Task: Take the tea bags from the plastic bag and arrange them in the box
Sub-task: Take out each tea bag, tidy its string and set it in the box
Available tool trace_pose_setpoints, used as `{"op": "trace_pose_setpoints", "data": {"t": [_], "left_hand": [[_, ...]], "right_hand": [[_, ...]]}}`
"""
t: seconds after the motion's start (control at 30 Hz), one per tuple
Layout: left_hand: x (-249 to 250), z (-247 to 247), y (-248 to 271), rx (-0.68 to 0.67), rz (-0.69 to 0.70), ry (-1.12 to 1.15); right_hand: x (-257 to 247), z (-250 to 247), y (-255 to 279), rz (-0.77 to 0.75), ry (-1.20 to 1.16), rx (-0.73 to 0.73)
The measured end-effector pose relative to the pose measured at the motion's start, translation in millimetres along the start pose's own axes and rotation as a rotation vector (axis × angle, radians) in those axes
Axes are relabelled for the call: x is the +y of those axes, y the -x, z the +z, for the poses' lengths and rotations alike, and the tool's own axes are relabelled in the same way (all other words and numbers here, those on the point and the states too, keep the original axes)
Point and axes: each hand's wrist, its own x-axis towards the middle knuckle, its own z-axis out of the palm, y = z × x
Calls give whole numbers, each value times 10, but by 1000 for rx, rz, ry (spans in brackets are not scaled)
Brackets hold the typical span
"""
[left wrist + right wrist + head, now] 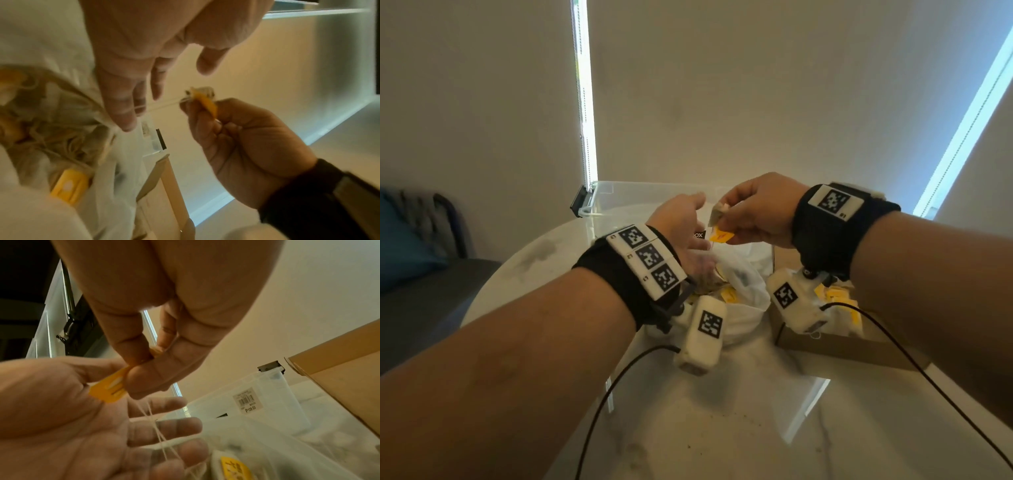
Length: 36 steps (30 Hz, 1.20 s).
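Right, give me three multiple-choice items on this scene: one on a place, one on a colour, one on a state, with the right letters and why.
1. Where does the cardboard box sit relative to the plastic bag?
A. to the person's right of it
B. to the person's left of it
C. on top of it

2. What colour is the tag of the held tea bag?
A. green
B. yellow
C. red

3. What is the left hand doing?
A. gripping the clear bin
B. clenched in a fist
C. open, fingers extended

Answers: 1 A, the head view shows it on that side; 2 B, the right hand pinches a yellow tag; 3 C, the wrist views show straight fingers.
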Motion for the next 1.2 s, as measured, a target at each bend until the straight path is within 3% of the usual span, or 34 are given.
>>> {"op": "trace_pose_setpoints", "data": {"t": [0.07, 0.2, 0.3, 0.4, 0.57, 0.7, 0.83, 1.0, 1.1, 1.2], "left_hand": [[-12, -7, -6, 20, 19, -31], [-21, -17, -26, 63, 211, -220], [-43, -35, -27, 56, 303, -212], [-87, -40, -29, 31, 287, -174], [-180, -52, 2, -158, 323, -319], [-245, -19, 27, -209, 278, -443], [-267, 97, 59, -230, 181, -151], [-172, 143, 135, -309, 71, 475], [-142, 222, 172, -448, 36, 629], [-133, 331, 167, -415, 41, 603]], "right_hand": [[-51, -58, 25, -11, -44, 23], [-175, -192, 103, -43, -102, 58], [-271, -239, 165, -70, -147, 62], [-402, -268, 213, -109, -182, 77], [-662, -318, 250, -192, -239, 138], [-796, -359, 251, -224, -263, 177], [-771, -374, 232, -204, -255, 195], [-575, -355, 265, -110, -139, 189], [-405, -287, 261, -58, 145, 139], [-282, -214, 228, -88, 557, 96]]}}
